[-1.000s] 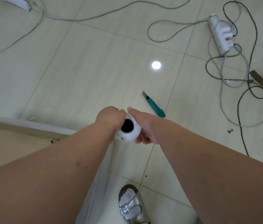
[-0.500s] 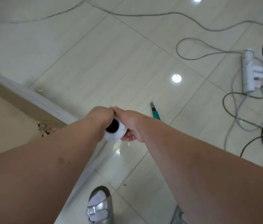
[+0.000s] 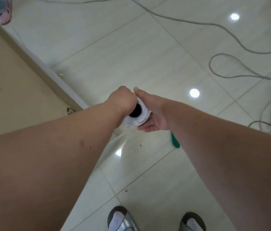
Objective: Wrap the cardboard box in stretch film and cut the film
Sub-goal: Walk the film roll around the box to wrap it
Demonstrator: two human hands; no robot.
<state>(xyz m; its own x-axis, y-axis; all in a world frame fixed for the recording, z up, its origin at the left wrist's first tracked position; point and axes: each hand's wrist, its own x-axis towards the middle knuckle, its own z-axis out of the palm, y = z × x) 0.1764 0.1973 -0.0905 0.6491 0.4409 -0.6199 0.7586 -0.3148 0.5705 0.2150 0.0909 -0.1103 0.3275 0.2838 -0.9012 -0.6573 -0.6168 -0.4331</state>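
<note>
Nearest the camera, two sandalled feet (image 3: 123,220) stood on the tiled floor (image 3: 148,67). Further out, the left hand (image 3: 121,101) and right hand (image 3: 149,112) both gripped the stretch film roll (image 3: 138,116), core facing the camera, probably so film could pay out under tension. A film sheet (image 3: 113,145) ran down toward the cardboard box (image 3: 14,90) at left. The green cutter (image 3: 175,141) lay on the floor, beneath the right forearm, within reach for cutting. Cables (image 3: 231,67) lay beyond.

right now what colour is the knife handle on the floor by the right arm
Teal green knife handle, seen in the head view.
</note>
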